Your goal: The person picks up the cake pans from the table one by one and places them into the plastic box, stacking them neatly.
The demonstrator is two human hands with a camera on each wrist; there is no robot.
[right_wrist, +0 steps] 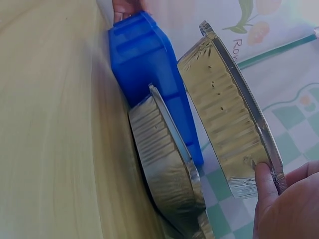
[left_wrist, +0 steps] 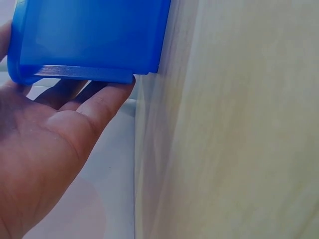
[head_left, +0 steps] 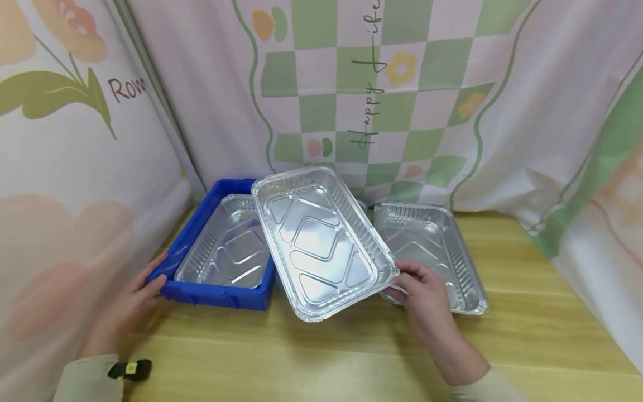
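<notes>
My right hand pinches the near right corner of a foil tray, thumb and fingers at its rim. The tray hangs tilted above the table, as its underside in the right wrist view shows. In the head view it overlaps the right side of a blue plastic bin. Inside that bin lies another foil tray, partly hidden. My left hand holds the bin's near left corner, fingers along the outer wall. A further foil tray sits on the table behind my right hand.
The wooden table reaches under everything. A patterned curtain hangs close behind the trays, and more printed cloth closes off the left side. A black strap is on the left wrist.
</notes>
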